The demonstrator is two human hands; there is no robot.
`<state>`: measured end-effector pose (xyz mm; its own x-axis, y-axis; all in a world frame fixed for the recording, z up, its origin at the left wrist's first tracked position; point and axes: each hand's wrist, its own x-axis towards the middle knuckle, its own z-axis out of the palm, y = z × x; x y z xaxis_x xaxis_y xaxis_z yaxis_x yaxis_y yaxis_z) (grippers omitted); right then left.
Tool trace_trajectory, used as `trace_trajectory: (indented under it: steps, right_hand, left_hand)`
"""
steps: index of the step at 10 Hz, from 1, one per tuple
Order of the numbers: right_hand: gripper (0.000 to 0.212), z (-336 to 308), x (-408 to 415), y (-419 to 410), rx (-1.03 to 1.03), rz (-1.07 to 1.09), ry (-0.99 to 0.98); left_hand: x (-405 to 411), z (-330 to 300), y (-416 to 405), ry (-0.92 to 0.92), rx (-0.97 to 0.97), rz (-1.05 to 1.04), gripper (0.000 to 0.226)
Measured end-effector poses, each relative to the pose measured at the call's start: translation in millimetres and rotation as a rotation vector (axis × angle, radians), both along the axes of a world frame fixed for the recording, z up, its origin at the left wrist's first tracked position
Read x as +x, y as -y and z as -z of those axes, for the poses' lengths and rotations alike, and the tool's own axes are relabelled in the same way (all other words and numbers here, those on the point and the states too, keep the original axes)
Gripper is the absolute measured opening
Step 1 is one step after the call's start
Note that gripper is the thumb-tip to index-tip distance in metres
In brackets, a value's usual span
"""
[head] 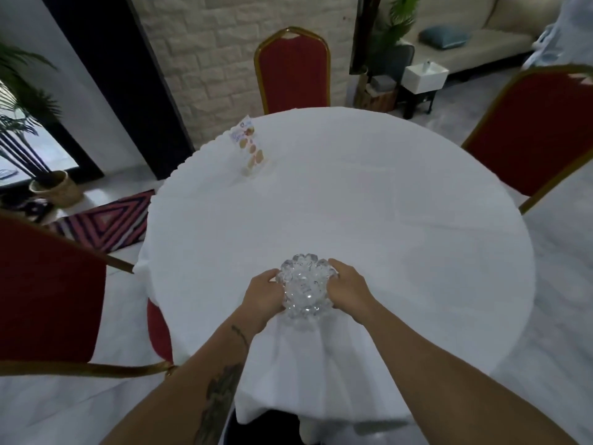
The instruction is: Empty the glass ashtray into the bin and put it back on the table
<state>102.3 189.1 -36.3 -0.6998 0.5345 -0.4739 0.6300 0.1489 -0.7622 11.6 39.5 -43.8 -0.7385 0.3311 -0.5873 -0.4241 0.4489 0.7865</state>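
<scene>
A clear, knobbly glass ashtray rests near the front edge of a round table covered in a white cloth. My left hand grips the ashtray's left side and my right hand grips its right side, fingers curled around the rim. I cannot tell what lies inside the glass. A dark round shape shows below the cloth's front hem between my forearms; it may be the bin, mostly hidden.
A small standing menu card is at the table's far left. Red chairs with gold frames stand at the far side, right and left. A patterned rug and potted plant lie left.
</scene>
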Motion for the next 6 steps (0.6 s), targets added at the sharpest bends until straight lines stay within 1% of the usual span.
trace_trajectory:
  steps: [1, 2, 3, 4, 5, 6]
  right_hand:
    - [0.055, 5, -3, -2, -0.037, -0.009, 0.0]
    - [0.047, 5, -3, -1, -0.043, 0.001, -0.017]
    - [0.046, 3, 0, 0, -0.024, -0.016, -0.017]
    - [0.058, -3, 5, 4, 0.05, -0.075, 0.022]
    - [0.067, -12, 8, 10, 0.184, -0.139, 0.072]
    - [0.064, -27, 11, 16, 0.271, -0.184, 0.053]
  left_hand:
    - [-3, 2, 0, 0.02, 0.028, 0.021, 0.035]
    - [-5, 2, 4, 0.058, 0.078, 0.025, 0.031]
    - [-5, 3, 9, 0.062, 0.087, 0.036, 0.024]
    - [-6, -2, 20, 0.013, 0.036, 0.069, 0.03]
    - [-9, -11, 41, -0.046, 0.027, 0.059, 0.042]
    - [-12, -25, 62, -0.133, -0.02, 0.061, 0.043]
